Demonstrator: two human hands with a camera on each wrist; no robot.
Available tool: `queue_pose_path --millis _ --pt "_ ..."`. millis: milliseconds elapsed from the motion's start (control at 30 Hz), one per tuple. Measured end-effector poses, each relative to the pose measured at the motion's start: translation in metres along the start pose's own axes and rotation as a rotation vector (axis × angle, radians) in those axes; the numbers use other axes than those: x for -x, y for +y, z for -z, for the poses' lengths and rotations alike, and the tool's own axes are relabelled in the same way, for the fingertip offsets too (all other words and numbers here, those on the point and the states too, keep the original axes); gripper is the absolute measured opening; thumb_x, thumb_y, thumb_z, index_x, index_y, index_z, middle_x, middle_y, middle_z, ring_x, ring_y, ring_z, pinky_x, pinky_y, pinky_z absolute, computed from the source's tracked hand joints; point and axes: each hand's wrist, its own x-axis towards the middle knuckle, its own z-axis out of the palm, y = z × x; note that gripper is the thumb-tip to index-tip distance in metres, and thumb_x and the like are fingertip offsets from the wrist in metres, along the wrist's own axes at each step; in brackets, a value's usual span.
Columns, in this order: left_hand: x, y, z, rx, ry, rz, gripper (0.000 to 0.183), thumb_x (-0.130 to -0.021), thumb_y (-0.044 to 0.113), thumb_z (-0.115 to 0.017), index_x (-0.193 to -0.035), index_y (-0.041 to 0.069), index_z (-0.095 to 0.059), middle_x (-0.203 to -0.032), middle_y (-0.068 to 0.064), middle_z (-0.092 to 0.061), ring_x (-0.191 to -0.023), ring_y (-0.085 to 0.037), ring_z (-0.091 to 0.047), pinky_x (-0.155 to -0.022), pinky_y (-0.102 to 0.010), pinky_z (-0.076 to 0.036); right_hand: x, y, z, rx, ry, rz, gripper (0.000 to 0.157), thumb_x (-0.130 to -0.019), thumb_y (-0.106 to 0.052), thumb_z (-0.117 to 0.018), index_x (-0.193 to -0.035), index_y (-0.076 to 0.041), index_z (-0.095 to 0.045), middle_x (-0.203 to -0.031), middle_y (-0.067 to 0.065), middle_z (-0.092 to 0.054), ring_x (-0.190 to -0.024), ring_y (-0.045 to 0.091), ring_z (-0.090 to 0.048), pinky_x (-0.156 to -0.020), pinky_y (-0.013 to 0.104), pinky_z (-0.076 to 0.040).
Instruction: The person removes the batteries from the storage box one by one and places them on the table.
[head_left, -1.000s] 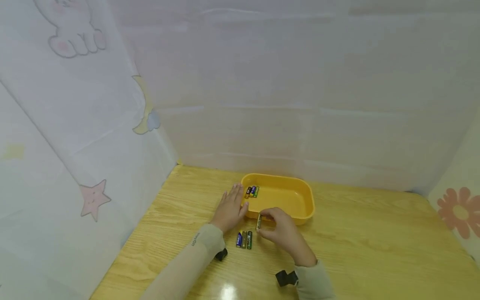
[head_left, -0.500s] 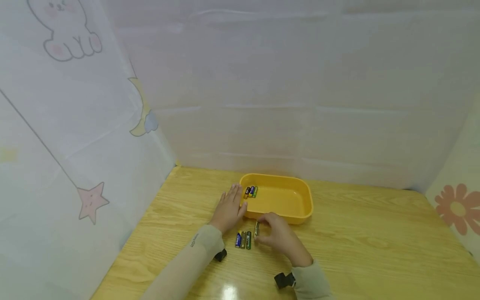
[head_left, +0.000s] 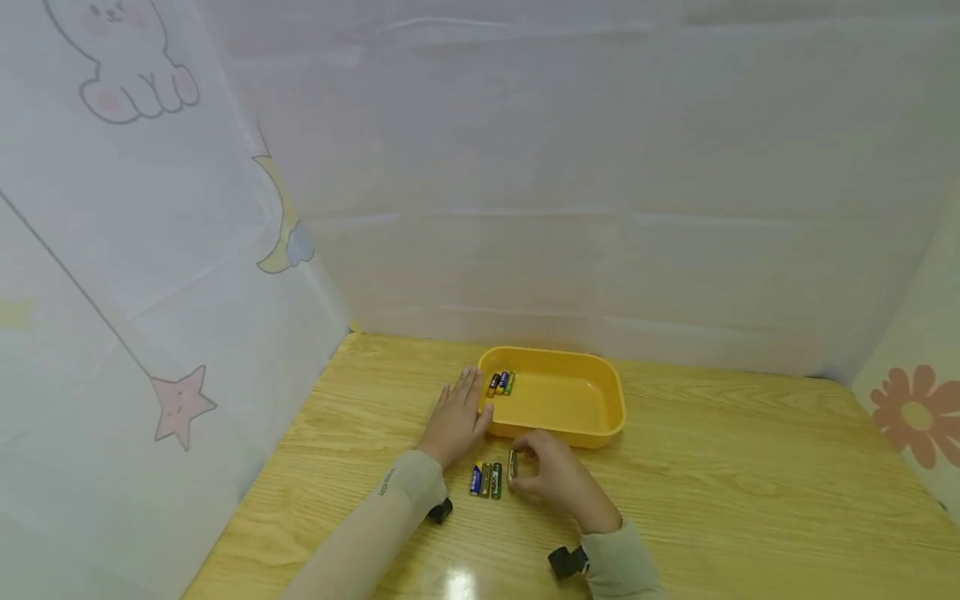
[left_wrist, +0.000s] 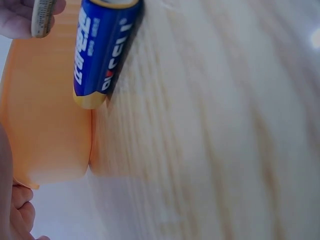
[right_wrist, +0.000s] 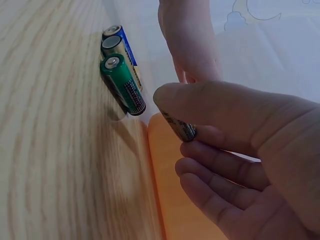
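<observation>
My right hand (head_left: 558,473) pinches a gold battery (head_left: 512,464) lengthwise between thumb and fingers, just in front of the yellow tray (head_left: 618,421). In the right wrist view the pinched battery (right_wrist: 181,127) is partly hidden by the thumb and appears off the table. To its left a blue battery (head_left: 476,479), a gold-brown battery (head_left: 486,480) and a green battery (head_left: 497,481) lie side by side. My left hand (head_left: 452,421) rests with straight fingers against the tray's left side. The left wrist view has the blue battery (left_wrist: 102,52) up close.
Inside the tray's left end lie a dark battery (head_left: 493,384), a blue-and-gold battery (head_left: 503,382) and a green-gold battery (head_left: 510,383). The wooden table (head_left: 750,467) meets a pale sheet (head_left: 600,167) at the back.
My right hand has brought the gold battery from the tray's front edge toward me, down beside the three batteries in the row. The left hand stays against the tray.
</observation>
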Motion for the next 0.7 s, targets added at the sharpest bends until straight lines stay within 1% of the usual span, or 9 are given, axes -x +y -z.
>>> queue_pose_path --millis 133,233,367,533,700 --pt "-0.0006 0.0002 0.0004 -0.002 0.004 -0.003 0.066 -0.11 0.037 -0.038 -0.16 -0.001 -0.02 -0.166 -0.017 -0.022 -0.155 -0.028 -0.016 -0.123 -0.055 -0.018 -0.0002 0.0015 -0.0017 -0.002 -0.016 0.0 0.041 -0.075 -0.009 -0.089 -0.111 -0.003 -0.069 -0.105 0.004 -0.065 -0.096 0.02 -0.06 -0.086 0.045 -0.053" --pt "-0.0008 0.0002 0.0 0.001 0.01 -0.003 0.065 -0.11 0.036 -0.038 -0.16 -0.002 -0.021 -0.166 -0.018 -0.022 -0.154 -0.029 -0.016 -0.123 -0.055 -0.019 0.0009 0.0029 -0.0043 -0.021 -0.036 -0.025 0.041 -0.076 -0.01 -0.088 -0.111 -0.003 -0.069 -0.108 0.005 -0.065 -0.101 0.022 -0.061 -0.091 0.048 -0.052" --pt "0.0001 0.0009 -0.0005 0.007 0.017 -0.006 0.065 -0.11 0.034 -0.041 -0.159 -0.002 -0.022 -0.165 -0.019 -0.024 -0.154 -0.03 -0.018 -0.122 -0.056 -0.02 0.0031 0.004 -0.0079 -0.037 -0.064 -0.053 0.042 -0.076 -0.012 -0.089 -0.113 -0.004 -0.069 -0.11 0.005 -0.065 -0.104 0.023 -0.06 -0.094 0.05 -0.051" --pt "-0.0002 0.0003 -0.0028 0.005 0.031 -0.013 0.064 -0.109 0.033 -0.042 -0.159 -0.003 -0.022 -0.165 -0.019 -0.025 -0.154 -0.03 -0.019 -0.122 -0.057 -0.02 0.0039 0.0035 -0.0094 -0.029 -0.072 -0.036 0.043 -0.076 -0.01 -0.089 -0.113 -0.002 -0.069 -0.111 0.007 -0.066 -0.105 0.026 -0.061 -0.095 0.051 -0.051" --pt "-0.0006 -0.0019 -0.0047 0.004 0.039 -0.007 0.064 -0.109 0.033 -0.042 -0.159 -0.002 -0.023 -0.165 -0.018 -0.025 -0.154 -0.029 -0.019 -0.122 -0.056 -0.02 0.0032 0.0041 -0.0097 -0.023 -0.077 -0.015 0.042 -0.076 -0.01 -0.089 -0.112 -0.002 -0.069 -0.11 0.006 -0.067 -0.103 0.024 -0.061 -0.093 0.05 -0.052"
